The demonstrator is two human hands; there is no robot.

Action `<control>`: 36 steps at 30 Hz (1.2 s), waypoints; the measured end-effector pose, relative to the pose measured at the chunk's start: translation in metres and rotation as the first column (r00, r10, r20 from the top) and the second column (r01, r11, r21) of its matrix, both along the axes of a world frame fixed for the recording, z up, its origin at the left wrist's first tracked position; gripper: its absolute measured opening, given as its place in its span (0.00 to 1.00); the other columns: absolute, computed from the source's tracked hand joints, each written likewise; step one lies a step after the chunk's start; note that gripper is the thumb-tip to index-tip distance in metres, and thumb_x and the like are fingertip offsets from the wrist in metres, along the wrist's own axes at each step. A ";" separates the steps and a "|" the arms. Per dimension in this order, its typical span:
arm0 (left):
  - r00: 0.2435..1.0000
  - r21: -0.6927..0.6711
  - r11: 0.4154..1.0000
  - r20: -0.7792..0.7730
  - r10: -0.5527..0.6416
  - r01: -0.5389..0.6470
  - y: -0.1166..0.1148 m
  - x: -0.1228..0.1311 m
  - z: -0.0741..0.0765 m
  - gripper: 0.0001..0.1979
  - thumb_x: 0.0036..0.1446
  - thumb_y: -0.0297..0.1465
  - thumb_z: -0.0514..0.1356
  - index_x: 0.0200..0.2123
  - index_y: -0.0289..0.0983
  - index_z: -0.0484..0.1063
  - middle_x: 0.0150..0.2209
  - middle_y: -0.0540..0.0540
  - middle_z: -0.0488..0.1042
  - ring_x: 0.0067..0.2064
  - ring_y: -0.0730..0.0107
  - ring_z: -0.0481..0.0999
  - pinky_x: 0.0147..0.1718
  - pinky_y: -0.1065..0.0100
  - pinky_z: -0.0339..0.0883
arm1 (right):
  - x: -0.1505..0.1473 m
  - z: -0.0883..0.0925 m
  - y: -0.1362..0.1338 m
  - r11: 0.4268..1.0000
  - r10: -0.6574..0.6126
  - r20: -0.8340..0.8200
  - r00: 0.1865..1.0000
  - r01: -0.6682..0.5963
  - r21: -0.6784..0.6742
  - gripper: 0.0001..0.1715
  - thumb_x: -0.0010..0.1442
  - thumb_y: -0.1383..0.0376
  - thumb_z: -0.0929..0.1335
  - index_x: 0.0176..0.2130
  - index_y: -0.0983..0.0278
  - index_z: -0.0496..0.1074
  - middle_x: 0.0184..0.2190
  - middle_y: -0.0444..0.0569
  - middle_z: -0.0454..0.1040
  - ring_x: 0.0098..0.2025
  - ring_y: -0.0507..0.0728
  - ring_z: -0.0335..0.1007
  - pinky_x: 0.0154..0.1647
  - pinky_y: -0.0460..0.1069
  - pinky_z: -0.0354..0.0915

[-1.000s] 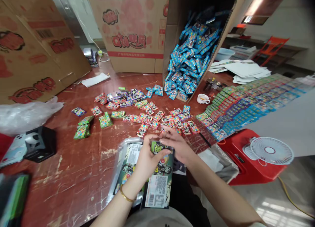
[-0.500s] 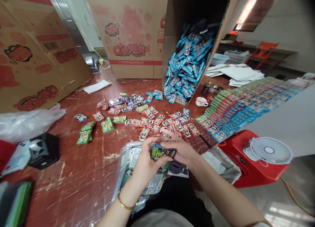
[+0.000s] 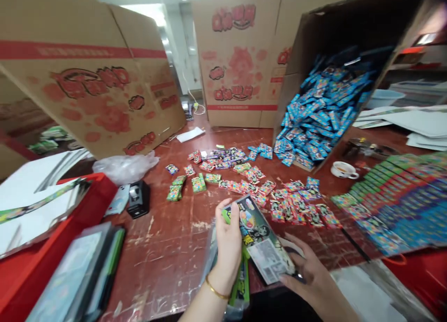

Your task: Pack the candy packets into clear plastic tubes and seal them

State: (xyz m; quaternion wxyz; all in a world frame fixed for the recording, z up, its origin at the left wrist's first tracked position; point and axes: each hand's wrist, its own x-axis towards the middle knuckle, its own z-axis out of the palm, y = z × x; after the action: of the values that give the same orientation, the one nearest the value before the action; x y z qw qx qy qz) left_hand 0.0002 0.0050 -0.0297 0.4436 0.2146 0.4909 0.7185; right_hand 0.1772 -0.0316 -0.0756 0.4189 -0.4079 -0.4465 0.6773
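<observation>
Centrally, in the head view, a dark printed box (image 3: 256, 236) is held aslant between two bare hands, its long axis running from far left to near right. The left hand (image 3: 228, 238), with a gold bracelet (image 3: 217, 288) at the wrist, pinches the far left end; its thumb lies along the corner, beside a green panel. The right hand (image 3: 310, 278) closes on the near right end, thumb at the near edge and fingers partly hidden around the far side. Most of the printed face, including a pale label, lies uncovered between the two grips. Green packaging (image 3: 240, 289) lies below the left wrist. Beyond the box, red packets (image 3: 296, 208) lie loose on the red-brown table (image 3: 150, 271), with green packets (image 3: 199, 182) farther left. At far right, an open carton (image 3: 291, 91) holds blue packets (image 3: 324, 108); a white cup (image 3: 344, 170) stands just beside it.
</observation>
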 end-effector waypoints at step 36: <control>0.892 -0.046 0.978 -0.403 -0.205 0.204 -0.107 -0.027 -0.050 0.07 0.57 0.32 0.59 0.35 0.40 0.61 0.44 0.44 0.72 0.47 0.65 0.73 0.44 0.63 0.67 | -0.083 -0.007 -0.031 0.969 -0.206 -0.071 0.976 0.214 0.125 0.20 0.55 0.63 0.70 0.47 0.58 0.63 0.34 0.47 0.72 0.39 0.57 0.71 0.40 0.51 0.68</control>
State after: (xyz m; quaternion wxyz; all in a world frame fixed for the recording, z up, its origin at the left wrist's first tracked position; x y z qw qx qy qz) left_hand -0.0265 -0.1022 -0.0793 0.4054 0.4088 0.5476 0.6071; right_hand 0.0943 -0.0622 -0.0829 0.5270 -0.4047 -0.4325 0.6094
